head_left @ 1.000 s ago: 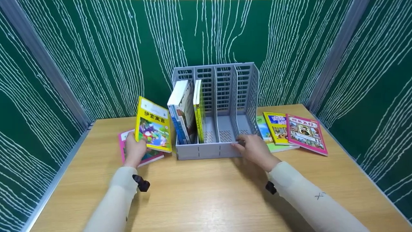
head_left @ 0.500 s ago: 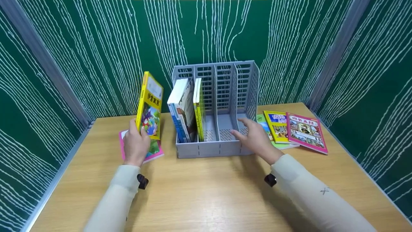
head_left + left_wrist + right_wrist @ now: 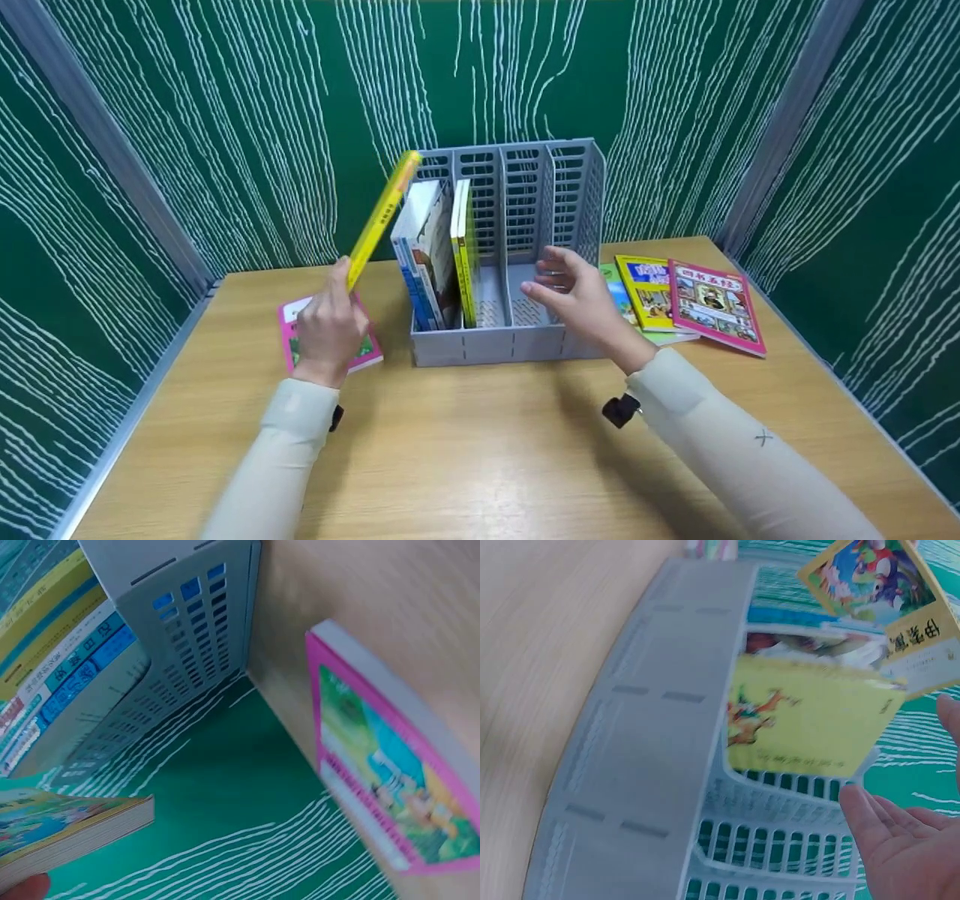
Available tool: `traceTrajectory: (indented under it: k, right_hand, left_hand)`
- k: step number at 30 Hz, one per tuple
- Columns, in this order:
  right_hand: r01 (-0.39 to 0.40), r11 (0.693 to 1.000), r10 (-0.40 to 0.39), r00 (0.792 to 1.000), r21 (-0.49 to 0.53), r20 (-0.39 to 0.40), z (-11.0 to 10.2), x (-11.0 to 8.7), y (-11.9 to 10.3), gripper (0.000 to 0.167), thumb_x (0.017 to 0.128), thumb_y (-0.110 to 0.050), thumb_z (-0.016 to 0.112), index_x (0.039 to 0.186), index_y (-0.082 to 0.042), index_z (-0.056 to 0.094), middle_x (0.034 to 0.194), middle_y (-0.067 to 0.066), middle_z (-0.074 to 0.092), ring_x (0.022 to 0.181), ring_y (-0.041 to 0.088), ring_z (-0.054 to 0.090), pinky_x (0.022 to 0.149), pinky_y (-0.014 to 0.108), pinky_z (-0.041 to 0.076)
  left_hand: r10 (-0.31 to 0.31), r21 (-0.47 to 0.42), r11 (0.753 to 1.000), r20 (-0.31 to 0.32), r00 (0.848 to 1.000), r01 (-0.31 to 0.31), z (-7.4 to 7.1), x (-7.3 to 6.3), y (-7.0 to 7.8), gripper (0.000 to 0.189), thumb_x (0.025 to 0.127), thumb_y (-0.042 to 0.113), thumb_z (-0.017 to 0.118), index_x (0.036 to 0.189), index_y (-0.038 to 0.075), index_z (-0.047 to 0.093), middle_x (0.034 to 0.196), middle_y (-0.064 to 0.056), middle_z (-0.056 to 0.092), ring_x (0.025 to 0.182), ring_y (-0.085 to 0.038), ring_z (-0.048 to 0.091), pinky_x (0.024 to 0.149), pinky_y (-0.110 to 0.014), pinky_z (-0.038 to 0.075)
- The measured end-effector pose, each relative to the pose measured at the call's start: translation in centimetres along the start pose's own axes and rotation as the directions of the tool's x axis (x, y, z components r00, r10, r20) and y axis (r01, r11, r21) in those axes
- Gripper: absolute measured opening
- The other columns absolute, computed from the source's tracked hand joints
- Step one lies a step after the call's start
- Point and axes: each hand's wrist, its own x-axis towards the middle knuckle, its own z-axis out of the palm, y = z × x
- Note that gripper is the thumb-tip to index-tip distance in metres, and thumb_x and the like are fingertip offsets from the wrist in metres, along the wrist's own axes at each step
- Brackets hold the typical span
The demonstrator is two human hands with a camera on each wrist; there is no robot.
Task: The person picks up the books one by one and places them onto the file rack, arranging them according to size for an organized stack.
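Note:
My left hand [image 3: 332,330] grips a yellow book [image 3: 384,221] by its lower end. The book is raised and tilted right, spine toward the head camera, its top overlapping the rack's left corner in this view. Its picture cover shows in the right wrist view. The grey file rack [image 3: 487,349] has four upright slots. Blue-and-white books [image 3: 420,251] stand in the leftmost slot, and thin yellow-edged books [image 3: 465,270] in the second. My right hand [image 3: 581,296] hovers with spread, loosely bent fingers before the two right slots, holding nothing.
A pink-bordered book [image 3: 397,772] lies on the wooden table [image 3: 465,450], left of the rack and partly behind my left hand. Right of the rack, a green book [image 3: 616,289], a yellow-and-blue book [image 3: 649,292] and a pink book [image 3: 716,307] overlap. Green walls [image 3: 517,67] stand behind.
The left hand has lifted the yellow book, turned it spine-forward and carried it right toward the rack. My right hand has risen from the rack's front edge.

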Motion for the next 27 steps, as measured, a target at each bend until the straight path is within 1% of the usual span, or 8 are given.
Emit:
traceTrajectory:
  k: [3, 8, 12, 15, 18, 23, 25, 27]
  right_hand:
    - [-0.005, 0.998, 0.004, 1.000, 0.063, 0.013, 0.2, -0.1, -0.9, 0.072, 0.103, -0.024, 0.078, 0.163, -0.007, 0.043, 0.155, 0.015, 0.062, 0.139, 0.031, 0.065, 0.114, 0.045, 0.057]
    - [-0.013, 0.985, 0.007, 0.999, 0.171, 0.037, 0.4, -0.5, -2.3, 0.069, 0.103, -0.022, 0.077, 0.162, -0.005, 0.045, 0.153, 0.016, 0.064, 0.136, 0.029, 0.067, 0.113, 0.036, 0.057]
    - [-0.023, 0.963, 0.002, 0.997, 0.267, 0.076, 0.7, -1.1, -3.1, 0.069, 0.103, -0.023, 0.077, 0.162, -0.007, 0.045, 0.152, 0.015, 0.065, 0.134, 0.027, 0.069, 0.109, 0.031, 0.059]
    - [-0.008, 0.934, -0.036, 0.993, 0.357, 0.116, 1.0, -1.5, -3.5, 0.068, 0.104, -0.022, 0.076, 0.162, -0.007, 0.044, 0.153, 0.014, 0.064, 0.134, 0.029, 0.070, 0.108, 0.032, 0.060]
    - [0.006, 0.877, -0.093, 0.983, 0.480, 0.158, 1.3, -1.9, -4.0, 0.062, 0.106, -0.018, 0.072, 0.161, -0.008, 0.044, 0.154, 0.014, 0.064, 0.133, 0.032, 0.071, 0.109, 0.037, 0.060]
    - [-0.051, 0.728, -0.101, 0.979, 0.684, 0.180, 1.7, -2.6, -4.7, 0.057, 0.108, -0.014, 0.068, 0.158, -0.016, 0.042, 0.151, 0.012, 0.063, 0.132, 0.032, 0.072, 0.109, 0.044, 0.059]
    - [-0.073, 0.684, -0.070, 0.984, 0.726, 0.164, 1.8, -2.8, -4.9, 0.057, 0.108, -0.014, 0.067, 0.158, -0.019, 0.041, 0.151, 0.011, 0.062, 0.132, 0.030, 0.072, 0.108, 0.043, 0.060]
    - [-0.080, 0.657, -0.042, 0.989, 0.750, 0.143, 1.9, -2.9, -5.1, 0.057, 0.108, -0.013, 0.066, 0.158, -0.021, 0.041, 0.151, 0.011, 0.063, 0.132, 0.030, 0.072, 0.106, 0.042, 0.061]
  left_hand:
    - [0.139, 0.049, 0.990, -0.080, 0.987, -0.135, 0.1, 0.3, 0.4, 0.049, 0.091, -0.010, 0.078, 0.136, -0.006, 0.057, 0.125, -0.026, 0.076, 0.088, -0.041, 0.081, 0.068, -0.041, 0.067]
    - [0.325, 0.136, 0.942, -0.150, 0.934, -0.306, 0.2, 1.0, 1.3, 0.047, 0.087, -0.011, 0.079, 0.130, -0.005, 0.059, 0.122, -0.024, 0.077, 0.094, -0.037, 0.082, 0.067, -0.036, 0.066]
    - [0.434, 0.210, 0.893, -0.164, 0.886, -0.399, 0.0, 1.5, 2.3, 0.031, 0.098, -0.003, 0.074, 0.126, -0.003, 0.062, 0.121, -0.021, 0.079, 0.098, -0.035, 0.082, 0.071, -0.034, 0.067]
    - [0.510, 0.257, 0.848, -0.161, 0.845, -0.463, -0.3, 1.8, 3.1, 0.019, 0.107, 0.006, 0.065, 0.124, -0.002, 0.063, 0.120, -0.018, 0.079, 0.099, -0.035, 0.082, 0.076, -0.036, 0.068]
    - [0.580, 0.283, 0.799, -0.131, 0.804, -0.531, -0.5, 2.1, 4.1, 0.017, 0.111, 0.011, 0.062, 0.124, -0.001, 0.062, 0.118, -0.017, 0.079, 0.099, -0.033, 0.082, 0.079, -0.037, 0.068]
    - [0.676, 0.268, 0.720, -0.065, 0.734, -0.640, -0.7, 2.1, 5.5, 0.025, 0.105, 0.012, 0.073, 0.126, 0.003, 0.062, 0.122, -0.015, 0.078, 0.104, -0.034, 0.082, 0.083, -0.038, 0.067]
    - [0.695, 0.262, 0.701, -0.046, 0.717, -0.663, -0.7, 2.1, 5.8, 0.033, 0.101, 0.014, 0.078, 0.128, 0.005, 0.061, 0.127, -0.014, 0.078, 0.107, -0.033, 0.081, 0.085, -0.037, 0.067]
    - [0.701, 0.263, 0.694, -0.035, 0.712, -0.670, -0.6, 2.1, 6.0, 0.040, 0.099, 0.016, 0.082, 0.130, 0.007, 0.060, 0.130, -0.012, 0.078, 0.110, -0.032, 0.081, 0.086, -0.036, 0.067]
